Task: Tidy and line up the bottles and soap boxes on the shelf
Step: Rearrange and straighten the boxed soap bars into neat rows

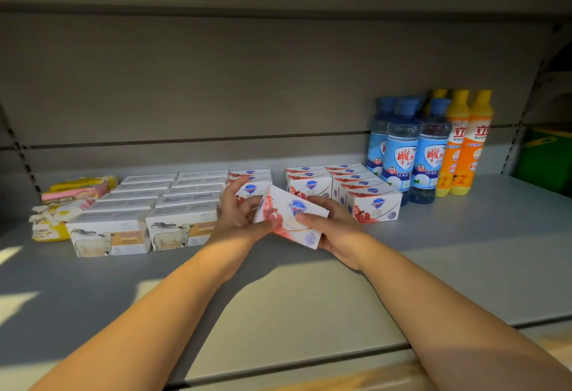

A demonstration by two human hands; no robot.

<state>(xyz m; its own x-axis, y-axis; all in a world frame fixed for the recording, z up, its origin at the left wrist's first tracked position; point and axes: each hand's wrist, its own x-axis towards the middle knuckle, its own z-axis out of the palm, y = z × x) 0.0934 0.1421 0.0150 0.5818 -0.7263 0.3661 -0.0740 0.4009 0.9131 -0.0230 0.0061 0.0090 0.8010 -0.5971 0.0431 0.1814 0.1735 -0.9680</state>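
Both of my hands hold one white and red soap box (291,219), tilted, just above the grey shelf (448,254). My left hand (240,215) grips its left end and my right hand (332,229) grips its right end. Behind it stand rows of the same red and white soap boxes (373,205), with a short row (250,181) partly hidden by my left hand. To the left are two rows of white sheep soap boxes (130,226). Blue bottles (402,149) and orange bottles (467,143) stand upright at the back right.
Yellow and pink soap packets (66,202) lie in a loose pile at the far left. A green bin (544,158) sits past the shelf's right upright. The shelf's front edge (309,356) runs below my forearms.
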